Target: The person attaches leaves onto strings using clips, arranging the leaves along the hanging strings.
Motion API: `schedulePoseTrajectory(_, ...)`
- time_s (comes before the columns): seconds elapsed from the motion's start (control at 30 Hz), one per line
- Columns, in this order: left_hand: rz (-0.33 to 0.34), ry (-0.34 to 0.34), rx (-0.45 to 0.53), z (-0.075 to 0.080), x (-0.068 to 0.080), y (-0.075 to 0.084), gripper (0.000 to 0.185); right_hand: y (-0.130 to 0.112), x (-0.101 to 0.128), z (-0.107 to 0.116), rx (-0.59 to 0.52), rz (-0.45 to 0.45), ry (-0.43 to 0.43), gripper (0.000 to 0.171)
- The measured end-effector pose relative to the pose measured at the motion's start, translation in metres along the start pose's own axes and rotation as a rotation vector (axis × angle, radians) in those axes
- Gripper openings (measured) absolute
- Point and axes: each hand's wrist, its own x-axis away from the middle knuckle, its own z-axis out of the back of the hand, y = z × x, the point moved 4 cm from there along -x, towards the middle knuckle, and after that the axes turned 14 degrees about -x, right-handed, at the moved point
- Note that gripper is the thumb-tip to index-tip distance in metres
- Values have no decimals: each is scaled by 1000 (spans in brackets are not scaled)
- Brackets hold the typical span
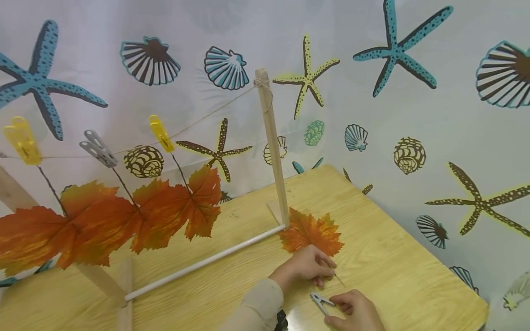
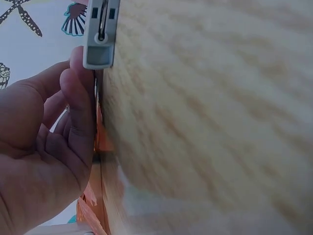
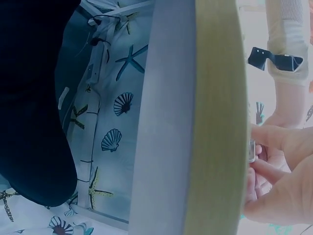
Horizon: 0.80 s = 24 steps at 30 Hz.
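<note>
An orange artificial maple leaf (image 1: 313, 232) lies on the wooden table by the foot of the right post. My left hand (image 1: 308, 266) pinches its thin dark stem (image 1: 339, 279), whose end pokes out past the fingers. Just below, my right hand (image 1: 357, 311) holds a grey clothespin (image 1: 319, 303) between thumb and fingers. The same clothespin (image 2: 99, 54) shows close up beside the left fingertips in the left wrist view. From the right wrist view, the right hand (image 3: 286, 169) is at the table edge with the clothespin (image 3: 252, 149) mostly hidden by fingers.
A string (image 1: 215, 112) runs to the right wooden post (image 1: 271, 138). Clipped along it, a yellow clothespin (image 1: 161, 133), a grey one (image 1: 99, 149) and another yellow one (image 1: 25, 142) hold orange leaves (image 1: 165, 207) by their stems. A white rod (image 1: 203, 263) joins the posts low down.
</note>
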Motion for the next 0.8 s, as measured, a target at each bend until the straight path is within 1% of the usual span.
schedulePoseTrajectory(0.1,5,-16,-1,1,0,-1,16,0,1,0,-11,23,-4,40)
schedulePoseTrajectory(0.23,15,-19,-25,5,0,-2,14,-4,0,-2,5,59,-22,39)
schedulePoseTrajectory(0.33,31,-16,-34,9,-1,-3,11,-5,-2,-2,27,51,-21,39)
schedulePoseTrajectory(0.47,31,-17,-50,10,-2,0,12,-5,-1,0,40,28,5,38)
schedulePoseTrajectory(0.53,27,-11,-75,11,-2,1,13,-5,-1,1,35,24,17,37)
schedulePoseTrajectory(0.7,18,5,-134,9,-1,3,11,-1,1,0,-12,-4,16,38)
schedulePoseTrajectory(0.8,-6,25,-228,6,-1,4,11,3,2,-1,-23,-7,3,35)
